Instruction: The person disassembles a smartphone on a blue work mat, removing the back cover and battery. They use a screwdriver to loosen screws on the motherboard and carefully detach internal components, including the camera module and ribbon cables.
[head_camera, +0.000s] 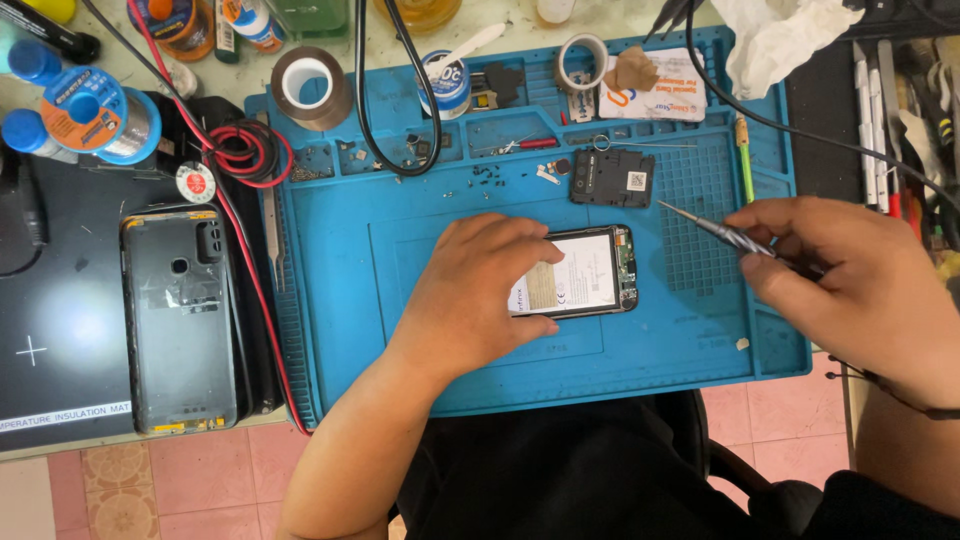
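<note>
Head view: a blue silicone work mat is spread over most of the bench, and to its left a detached grey back cover is laid flat on a black pad. Near the middle of the mat an opened phone is seen lying flat, its white-labelled battery and a strip of circuit board at the right end exposed. The phone's left half is covered by the left hand, which is pressed down flat over it, fingers spread along its upper edge rather than wrapped around it. A slim metal screwdriver is pinched in the closed fingers of the right hand, its tip held in the air just right of the phone and apart from it. A small black inner cover plate is set above the phone. The phone is judged light, stiff and fragile while open; it is best steadied by its frame edges, with the board and battery left untouched.
</note>
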